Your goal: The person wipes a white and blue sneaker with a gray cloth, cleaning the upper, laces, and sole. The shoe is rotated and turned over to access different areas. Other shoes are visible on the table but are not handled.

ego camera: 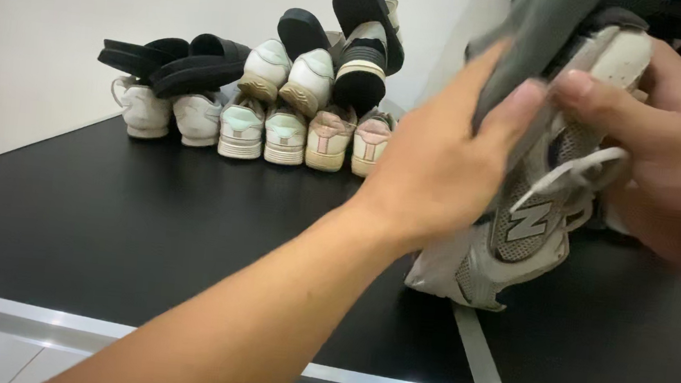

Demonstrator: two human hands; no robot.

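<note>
My left hand [442,159] grips a dark grey cloth [535,28] and presses it against a grey-and-white mesh sneaker [518,232]. The sneaker stands tilted, its toe resting on the black table [149,224] and its heel raised. My right hand [664,154] holds the sneaker from the right side near its upper end, thumb on the side by a loose white lace [572,175].
At the back of the table a row of several pale sneakers [284,133] lines the white wall, with more sneakers and black sandals [175,62] stacked on top. The table has a metal front edge [58,323] and a grey seam [478,351].
</note>
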